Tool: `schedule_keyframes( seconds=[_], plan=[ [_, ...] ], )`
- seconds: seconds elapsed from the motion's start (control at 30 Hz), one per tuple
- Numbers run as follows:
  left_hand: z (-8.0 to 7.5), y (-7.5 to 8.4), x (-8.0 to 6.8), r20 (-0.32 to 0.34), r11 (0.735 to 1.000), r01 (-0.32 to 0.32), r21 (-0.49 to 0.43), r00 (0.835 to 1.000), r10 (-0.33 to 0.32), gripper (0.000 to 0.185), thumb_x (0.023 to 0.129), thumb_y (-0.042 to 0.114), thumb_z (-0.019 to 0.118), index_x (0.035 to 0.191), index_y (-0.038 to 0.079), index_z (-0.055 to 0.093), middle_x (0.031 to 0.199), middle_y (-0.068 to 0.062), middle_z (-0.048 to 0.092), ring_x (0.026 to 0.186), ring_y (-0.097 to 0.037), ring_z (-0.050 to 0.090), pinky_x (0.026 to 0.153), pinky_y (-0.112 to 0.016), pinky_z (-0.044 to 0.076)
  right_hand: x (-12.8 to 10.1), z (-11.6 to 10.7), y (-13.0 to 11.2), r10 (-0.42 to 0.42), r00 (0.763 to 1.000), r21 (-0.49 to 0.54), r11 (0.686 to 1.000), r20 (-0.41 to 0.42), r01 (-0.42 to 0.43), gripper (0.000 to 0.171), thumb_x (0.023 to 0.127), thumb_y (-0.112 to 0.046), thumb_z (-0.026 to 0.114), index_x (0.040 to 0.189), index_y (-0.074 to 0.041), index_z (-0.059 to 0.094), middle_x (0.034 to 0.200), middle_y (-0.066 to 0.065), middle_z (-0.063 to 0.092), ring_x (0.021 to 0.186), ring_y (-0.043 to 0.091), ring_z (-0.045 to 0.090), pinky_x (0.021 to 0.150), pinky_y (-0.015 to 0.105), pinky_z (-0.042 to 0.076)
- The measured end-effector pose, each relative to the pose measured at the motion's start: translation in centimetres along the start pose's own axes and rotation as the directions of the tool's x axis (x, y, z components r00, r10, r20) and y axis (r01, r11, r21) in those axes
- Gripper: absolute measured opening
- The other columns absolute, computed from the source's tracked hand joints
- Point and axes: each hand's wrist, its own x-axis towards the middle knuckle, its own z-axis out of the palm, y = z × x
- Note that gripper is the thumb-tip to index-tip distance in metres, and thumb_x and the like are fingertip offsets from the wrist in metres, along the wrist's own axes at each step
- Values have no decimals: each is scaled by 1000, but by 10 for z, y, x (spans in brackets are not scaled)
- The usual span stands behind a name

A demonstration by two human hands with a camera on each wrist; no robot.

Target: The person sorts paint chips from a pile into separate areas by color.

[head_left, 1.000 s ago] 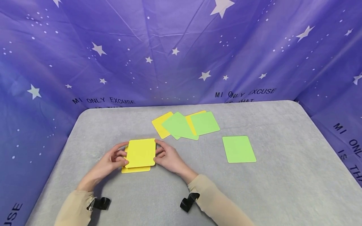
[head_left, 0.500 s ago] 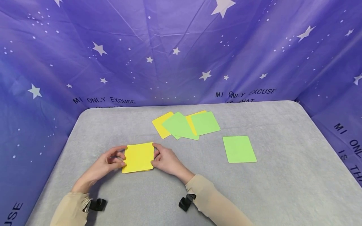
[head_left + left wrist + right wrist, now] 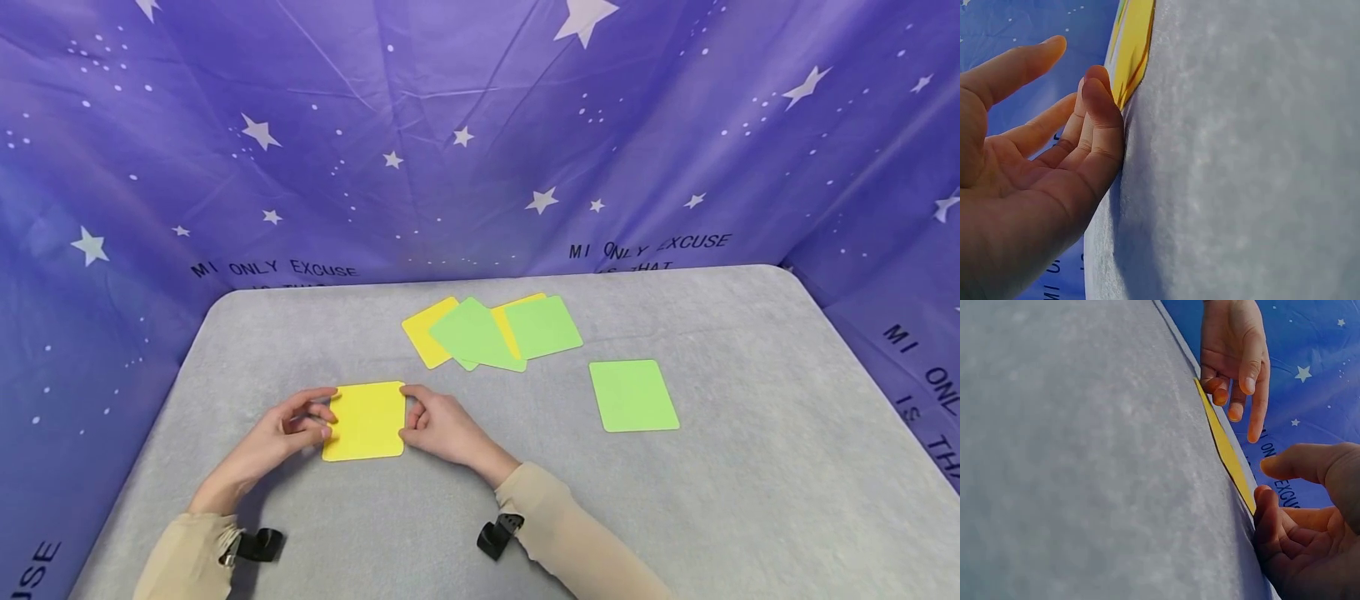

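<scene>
Yellow stack lies flat on the table, left of the fan of overlapping green and yellow cards and nearer the person than it. The left hand stands at the stack's left edge, farther left of the fan; the right hand is at the right edge, on the person's side of the fan. Both forearms slant inward from the person's side, so the palms face each other across the stack. Each hand sets its index finger near the far corner and its thumb lower down the same edge, with the other fingers loosely bent between. The grip is loose: neither hand clasps or pinches, and in the wrist views a gap shows between thumb and fingers. How hard the fingertips press, I cannot tell.

One second ago a second yellow card jutted out beneath the top one on the person's side, and half a second ago a thin sliver of it showed; now the two read as a single square. The top card sits farther from the fan than it did a second ago, and both hands have come toward the person with it. The fan and the lone green card to its right are unmoved.
</scene>
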Motion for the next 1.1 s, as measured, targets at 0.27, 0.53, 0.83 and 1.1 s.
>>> schedule_keyframes(
  seconds=[0.27,0.53,0.83,1.1],
  plan=[
    [2,3,6,8,1000,-16,-21,1000,16,53,91,3,65,139,-5,43,109,-23,56,91,-19,65,68,-26,51,-7,-13,6,-7,1000,79,997,-17,8,46,84,-1,69,127,4,55,78,-4,58,64,4,54,63,20,46],
    [11,11,17,33,999,-1,-35,999,2,54,90,5,65,139,-3,44,109,-24,57,93,-23,65,74,-29,52,-15,-30,14,-5,998,144,990,-61,14,43,85,-2,69,125,4,57,79,-2,59,67,6,55,64,21,47],
    [25,19,31,80,997,-18,-75,997,24,53,90,3,64,139,-4,43,110,-24,57,94,-27,64,74,-29,52,-25,-54,26,-3,993,136,990,-120,20,39,83,-1,66,121,6,59,79,-1,60,68,8,56,66,22,47],
    [38,29,45,125,994,-24,-106,991,38,55,91,6,65,140,-2,43,113,-26,57,98,-31,64,79,-33,52,-38,-84,42,29,980,124,992,-195,-5,36,83,-1,66,117,5,61,79,1,60,69,11,56,66,23,47]
  ],
)
